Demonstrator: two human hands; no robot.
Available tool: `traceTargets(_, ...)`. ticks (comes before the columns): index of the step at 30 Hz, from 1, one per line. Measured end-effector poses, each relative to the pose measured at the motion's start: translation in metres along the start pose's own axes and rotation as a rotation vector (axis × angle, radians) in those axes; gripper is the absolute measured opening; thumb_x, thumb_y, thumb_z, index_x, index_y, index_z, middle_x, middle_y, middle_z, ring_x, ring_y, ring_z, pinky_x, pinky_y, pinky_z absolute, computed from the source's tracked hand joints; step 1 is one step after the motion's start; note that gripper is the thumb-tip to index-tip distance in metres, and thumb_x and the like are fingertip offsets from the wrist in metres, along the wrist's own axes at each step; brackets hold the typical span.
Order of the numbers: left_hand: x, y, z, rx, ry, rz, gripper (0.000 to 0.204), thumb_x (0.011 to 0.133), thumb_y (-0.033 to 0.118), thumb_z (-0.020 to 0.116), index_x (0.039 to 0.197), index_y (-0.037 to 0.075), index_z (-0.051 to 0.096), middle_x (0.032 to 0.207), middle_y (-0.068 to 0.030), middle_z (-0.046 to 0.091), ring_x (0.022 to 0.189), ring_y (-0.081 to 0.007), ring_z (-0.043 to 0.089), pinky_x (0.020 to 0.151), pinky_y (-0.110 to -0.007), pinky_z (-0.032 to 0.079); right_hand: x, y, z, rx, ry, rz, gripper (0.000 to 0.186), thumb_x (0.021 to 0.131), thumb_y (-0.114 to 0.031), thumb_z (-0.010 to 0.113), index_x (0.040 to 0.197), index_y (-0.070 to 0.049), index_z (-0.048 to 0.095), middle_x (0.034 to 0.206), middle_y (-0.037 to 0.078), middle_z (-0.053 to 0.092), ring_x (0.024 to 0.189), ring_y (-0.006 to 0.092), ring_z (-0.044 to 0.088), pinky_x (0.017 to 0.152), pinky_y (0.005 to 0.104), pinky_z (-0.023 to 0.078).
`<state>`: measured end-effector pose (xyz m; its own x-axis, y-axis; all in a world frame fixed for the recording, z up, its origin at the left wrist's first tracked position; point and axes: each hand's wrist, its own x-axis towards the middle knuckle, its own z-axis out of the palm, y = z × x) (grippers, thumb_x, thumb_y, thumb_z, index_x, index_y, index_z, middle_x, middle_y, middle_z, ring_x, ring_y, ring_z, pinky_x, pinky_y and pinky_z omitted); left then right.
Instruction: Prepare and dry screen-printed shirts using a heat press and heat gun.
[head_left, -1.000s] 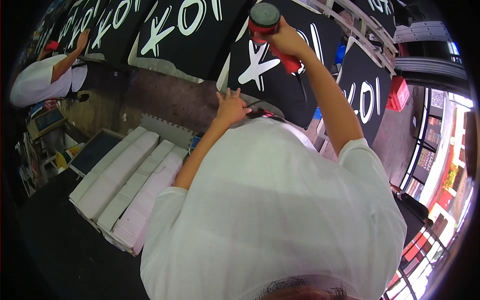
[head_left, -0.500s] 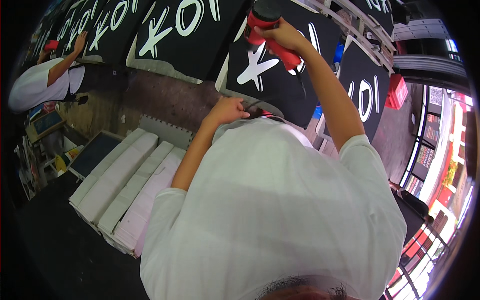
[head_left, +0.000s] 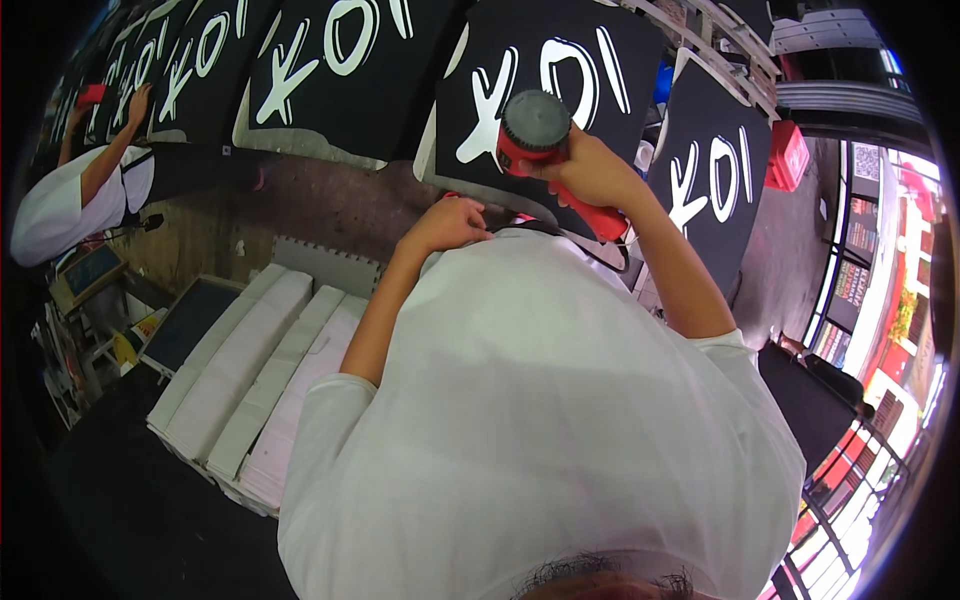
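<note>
My right hand point(head_left: 600, 175) is wrapped around the handle of a red heat gun point(head_left: 538, 135) with a dark round end cap. The gun is above a black shirt point(head_left: 630, 140) with bold white lettering, spread on a pale-edged board, and hides part of the print. A dark cord point(head_left: 622, 262) trails from the handle beside my body. My left hand point(head_left: 447, 225) is near the board's front edge, close to my waist. Its fingers are curled inward, and whatever they hold is hidden.
More black printed shirts on boards run left point(head_left: 330, 80) and right point(head_left: 715, 170). A co-worker in a white top point(head_left: 85, 190) reaches over the far-left boards, a red tool in hand. Long white boxes point(head_left: 235, 360) lie at left; a red crate point(head_left: 787, 157) stands at right.
My right hand has brought the heat gun nearer to my body and lower over the shirt, uncovering the far lettering. My left hand has barely moved. The co-worker's arms have shifted.
</note>
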<state>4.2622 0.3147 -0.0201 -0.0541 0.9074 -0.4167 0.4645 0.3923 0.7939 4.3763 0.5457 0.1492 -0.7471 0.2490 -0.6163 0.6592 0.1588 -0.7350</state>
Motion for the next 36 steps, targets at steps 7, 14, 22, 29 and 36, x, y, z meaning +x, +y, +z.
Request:
traceTargets(7, 0.004, 0.006, -0.002, 0.103, 0.149, -0.046, 0.032, 0.081, 0.036, 0.082, 0.091, 0.005, 0.080, 0.150, -0.0220, 0.053, 0.132, -0.0359, 0.055, 0.109, -0.041, 0.043, 0.033, -0.005, -0.001, 0.050, 0.107, -0.075, 0.092, 0.080, -0.042, 0.086, 0.150, -0.007, 0.037, 0.105, 0.013, 0.070, 0.066, 0.0185, 0.067, 0.059, 0.0343, 0.058)
traceTargets(14, 0.001, 0.002, -0.004, 0.029, 0.207, -0.075, 0.034, 0.083, 0.038, 0.081, 0.089, 0.004, 0.079, 0.150, -0.0222, 0.053, 0.132, -0.0362, 0.054, 0.108, -0.041, 0.044, 0.093, -0.024, -0.020, 0.025, 0.153, -0.202, 0.093, 0.078, -0.047, 0.086, 0.148, -0.007, 0.039, 0.108, 0.015, 0.071, 0.073, 0.0212, 0.073, 0.063, 0.0356, 0.060)
traceTargets(22, 0.007, -0.010, 0.006, 0.051, 0.322, -0.118, 0.032, 0.085, 0.041, 0.077, 0.085, 0.009, 0.081, 0.149, -0.0257, 0.052, 0.140, -0.0411, 0.047, 0.113, -0.045, 0.041, 0.164, -0.020, -0.044, 0.007, 0.196, -0.276, 0.092, 0.076, -0.050, 0.086, 0.142, -0.004, 0.043, 0.112, 0.019, 0.070, 0.066, 0.0233, 0.072, 0.063, 0.0367, 0.059)
traceTargets(29, 0.017, -0.010, 0.007, 0.041, 0.305, -0.128, 0.033, 0.086, 0.041, 0.076, 0.085, 0.008, 0.079, 0.146, -0.0262, 0.054, 0.141, -0.0412, 0.047, 0.111, -0.046, 0.042, 0.160, -0.032, -0.067, 0.115, 0.241, -0.238, 0.087, 0.080, -0.044, 0.086, 0.140, -0.002, 0.039, 0.103, 0.018, 0.071, 0.063, 0.0240, 0.071, 0.060, 0.0379, 0.060)
traceTargets(36, 0.023, -0.006, 0.008, 0.025, 0.249, -0.139, 0.035, 0.085, 0.038, 0.079, 0.077, 0.004, 0.075, 0.105, -0.0226, 0.071, 0.132, -0.0358, 0.058, 0.094, -0.045, 0.052, 0.169, -0.025, -0.091, 0.149, 0.352, -0.235, 0.085, 0.082, -0.039, 0.086, 0.142, -0.004, 0.037, 0.104, 0.018, 0.070, 0.060, 0.0206, 0.069, 0.057, 0.0354, 0.059)
